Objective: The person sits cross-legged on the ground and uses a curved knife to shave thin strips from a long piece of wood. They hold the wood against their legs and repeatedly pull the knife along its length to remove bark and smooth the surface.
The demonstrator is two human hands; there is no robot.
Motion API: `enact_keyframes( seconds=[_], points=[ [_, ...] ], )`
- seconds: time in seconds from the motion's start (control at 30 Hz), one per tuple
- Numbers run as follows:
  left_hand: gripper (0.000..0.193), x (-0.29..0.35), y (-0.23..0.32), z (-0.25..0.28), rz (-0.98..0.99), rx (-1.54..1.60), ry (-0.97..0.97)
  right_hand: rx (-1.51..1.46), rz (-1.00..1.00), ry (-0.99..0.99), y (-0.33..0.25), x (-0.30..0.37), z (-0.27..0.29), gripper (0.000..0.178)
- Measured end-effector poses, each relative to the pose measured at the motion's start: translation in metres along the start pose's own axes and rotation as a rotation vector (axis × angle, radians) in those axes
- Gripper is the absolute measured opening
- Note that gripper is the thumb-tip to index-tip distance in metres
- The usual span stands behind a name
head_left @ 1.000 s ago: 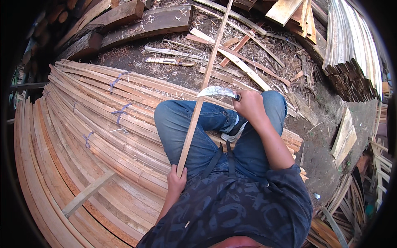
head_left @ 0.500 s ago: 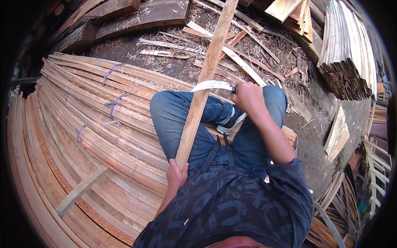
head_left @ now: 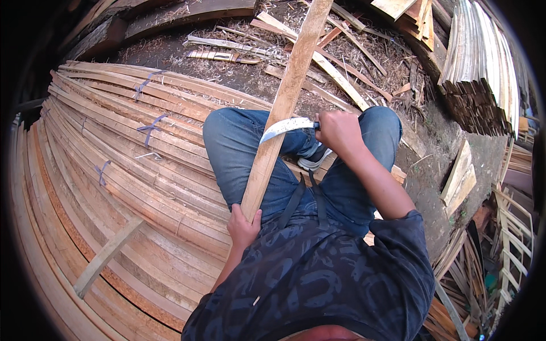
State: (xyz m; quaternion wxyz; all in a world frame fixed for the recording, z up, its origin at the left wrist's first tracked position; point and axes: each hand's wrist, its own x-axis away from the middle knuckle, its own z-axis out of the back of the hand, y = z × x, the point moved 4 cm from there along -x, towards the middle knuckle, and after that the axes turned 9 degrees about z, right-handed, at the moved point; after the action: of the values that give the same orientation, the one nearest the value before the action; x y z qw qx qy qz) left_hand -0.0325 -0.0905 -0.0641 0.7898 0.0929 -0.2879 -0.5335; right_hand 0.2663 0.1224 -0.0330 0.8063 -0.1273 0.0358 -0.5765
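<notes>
Nearest: dark printed shirt (head_left: 318, 278), short-sleeved, at lower edge. Just beyond, left hand (head_left: 244, 228), fingers wrapped round near end of plank (head_left: 286, 102), thumb along right edge. Plank: long, light brown, slanting up and slightly right from left hand, over left thigh, far end past upper edge of view.

Dark straps (head_left: 293, 202), hanging at waist. Jeans (head_left: 224, 145), blue, worn at knees, legs folded and spread. Between legs, shoe (head_left: 314, 161), dark with white sole.

Farther up, right hand (head_left: 340, 133), above right thigh, fingers closed tight on handle of knife (head_left: 287, 125); handle mostly hidden in fist. Blade: curved, pale metal with dark specks, laid across plank, tip pointing left and down by plank's left edge. Firm contact of cutting edge with wood: cannot tell.

To left and beneath, strips (head_left: 153, 199), long, in rows, several bundled with purple ties (head_left: 149, 129); short crosspiece (head_left: 108, 258) on top at lower left.

Beyond, on ground strewn with shavings: banded wooden piece (head_left: 219, 55), crossed offcuts (head_left: 335, 71). At right, two boards (head_left: 459, 179), flat on ground. Farther, tall stack (head_left: 478, 51) of pale boards, upper right; heavy beam (head_left: 193, 12), upper left.
</notes>
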Motion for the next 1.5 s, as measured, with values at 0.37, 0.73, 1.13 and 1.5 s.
enact_keyframes(
  seconds=[0.37,0.73,1.13,1.5],
  points=[
    [0.049,-0.002,0.01,0.003,0.031,-0.013,0.006,0.086,-0.181,0.081,0.043,-0.033,0.013,0.018],
    [0.05,0.001,0.019,0.003,0.075,-0.019,0.006,0.033,-0.171,0.115,0.017,-0.02,-0.002,0.016],
    [0.051,-0.002,0.023,0.005,0.048,-0.071,-0.008,0.016,-0.587,0.164,0.116,-0.056,0.004,0.021],
    [0.05,-0.002,0.014,0.0,0.049,-0.044,-0.03,-0.54,-0.402,0.302,0.051,0.017,-0.007,0.03]
  ],
)
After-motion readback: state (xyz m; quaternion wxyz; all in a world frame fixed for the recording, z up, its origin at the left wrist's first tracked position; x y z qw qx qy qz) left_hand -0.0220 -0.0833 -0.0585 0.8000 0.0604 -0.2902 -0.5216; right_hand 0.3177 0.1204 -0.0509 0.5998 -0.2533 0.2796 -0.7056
